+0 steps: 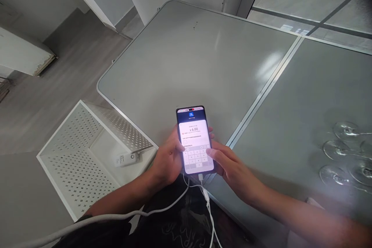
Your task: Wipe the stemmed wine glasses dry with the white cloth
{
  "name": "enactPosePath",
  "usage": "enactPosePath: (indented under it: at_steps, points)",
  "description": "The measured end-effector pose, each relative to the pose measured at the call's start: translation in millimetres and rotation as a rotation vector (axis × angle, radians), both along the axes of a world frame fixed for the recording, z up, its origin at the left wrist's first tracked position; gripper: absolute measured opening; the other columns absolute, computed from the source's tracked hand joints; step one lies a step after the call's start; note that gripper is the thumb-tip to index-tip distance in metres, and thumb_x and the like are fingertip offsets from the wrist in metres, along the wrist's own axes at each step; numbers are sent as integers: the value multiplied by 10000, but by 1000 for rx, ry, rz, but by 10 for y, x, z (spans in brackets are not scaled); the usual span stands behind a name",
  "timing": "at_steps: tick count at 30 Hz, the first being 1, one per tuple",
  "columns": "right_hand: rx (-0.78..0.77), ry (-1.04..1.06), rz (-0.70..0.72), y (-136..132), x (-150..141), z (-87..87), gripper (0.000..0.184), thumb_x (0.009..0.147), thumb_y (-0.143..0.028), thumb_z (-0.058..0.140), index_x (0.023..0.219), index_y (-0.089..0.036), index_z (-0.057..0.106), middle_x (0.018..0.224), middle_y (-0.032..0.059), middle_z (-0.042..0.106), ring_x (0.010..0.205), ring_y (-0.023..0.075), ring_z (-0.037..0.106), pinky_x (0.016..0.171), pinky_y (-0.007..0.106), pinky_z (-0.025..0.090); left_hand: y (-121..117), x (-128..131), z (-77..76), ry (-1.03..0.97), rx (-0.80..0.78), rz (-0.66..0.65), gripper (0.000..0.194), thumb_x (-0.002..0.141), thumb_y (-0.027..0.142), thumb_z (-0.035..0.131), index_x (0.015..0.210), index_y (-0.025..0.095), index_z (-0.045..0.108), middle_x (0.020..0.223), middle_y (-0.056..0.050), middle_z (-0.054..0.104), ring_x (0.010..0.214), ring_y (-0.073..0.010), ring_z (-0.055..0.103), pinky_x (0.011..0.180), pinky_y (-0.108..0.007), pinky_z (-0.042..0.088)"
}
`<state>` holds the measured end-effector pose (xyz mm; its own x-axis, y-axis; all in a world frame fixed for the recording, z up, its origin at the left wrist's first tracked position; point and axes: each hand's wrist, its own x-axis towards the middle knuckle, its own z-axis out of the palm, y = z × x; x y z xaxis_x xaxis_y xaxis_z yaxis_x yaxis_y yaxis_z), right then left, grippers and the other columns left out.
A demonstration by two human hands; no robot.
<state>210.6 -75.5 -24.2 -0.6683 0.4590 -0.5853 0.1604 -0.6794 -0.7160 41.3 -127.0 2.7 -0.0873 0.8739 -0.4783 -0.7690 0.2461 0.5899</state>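
A black smartphone (195,139) is held upright between both hands over the near edge of the table, its lit screen facing me. The screen shows an amount of 6.00 and a number keypad. My left hand (170,159) is closed around the phone's left side, the thumb resting at the screen's edge. On the other side my right hand (223,157) grips the phone, with its thumb over the upper right of the keypad. A white charging cable (205,194) is plugged into the phone's bottom end. The fingers behind the phone are mostly hidden.
The grey folding table (186,54) has a metal seam (261,93) running across it. Several wine glasses (345,159) lie at the right. Left of the table stands a white perforated basket (78,166) with a small white box (127,159) in it.
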Motion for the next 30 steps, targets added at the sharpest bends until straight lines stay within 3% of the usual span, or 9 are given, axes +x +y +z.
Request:
enactPosePath:
  at_steps: [5, 9, 14, 19, 23, 30]
  points:
    - [-9, -26, -15, -7, 13, -12, 341, 943, -520, 576, 960, -231, 756, 927, 72, 728, 799, 228, 652, 717, 364, 543, 20, -33, 0, -34, -28, -9, 523, 727, 185, 551, 1246, 181, 613, 1167, -124, 727, 1194, -374, 647, 1020, -543, 481]
    - [-37, -60, 10, 1, 21, 5, 401, 951, -565, 569, 954, -217, 768, 926, 82, 747, 787, 235, 679, 741, 379, 561, 103, -86, 60, 12, -128, 28, 315, 817, 375, 625, 1027, 153, 702, 1004, -124, 757, 1065, -357, 691, 914, -465, 523]
    - [-12, 0, 99, -16, 50, -46, 436, 984, -587, 543, 1002, -218, 773, 981, 83, 764, 821, 229, 712, 808, 387, 579, 193, -116, 95, 90, -290, 136, 320, 830, 482, 726, 893, 170, 702, 848, -77, 751, 914, -285, 712, 809, -383, 525]
    - [-27, 37, 129, -42, 62, -60, 440, 990, -594, 539, 1062, -220, 760, 1046, 91, 765, 878, 241, 720, 841, 405, 589, 184, -109, 13, 167, -362, 159, 289, 794, 430, 785, 861, 161, 704, 793, -59, 734, 797, -241, 701, 740, -342, 507]
    - [-16, 18, 145, -25, 56, -29, 445, 979, -599, 527, 981, -220, 761, 951, 84, 761, 801, 230, 703, 801, 399, 589, 163, -104, -22, 221, -435, 192, 214, 747, 339, 780, 785, 160, 671, 757, -52, 717, 796, -251, 692, 764, -363, 509]
    - [-38, -25, 95, -12, 15, 43, 416, 949, -543, 529, 859, -190, 729, 836, 88, 733, 735, 223, 680, 731, 378, 577, 164, -113, -13, 234, -431, 159, 166, 729, 312, 737, 730, 159, 673, 709, -45, 699, 713, -220, 645, 701, -341, 465]
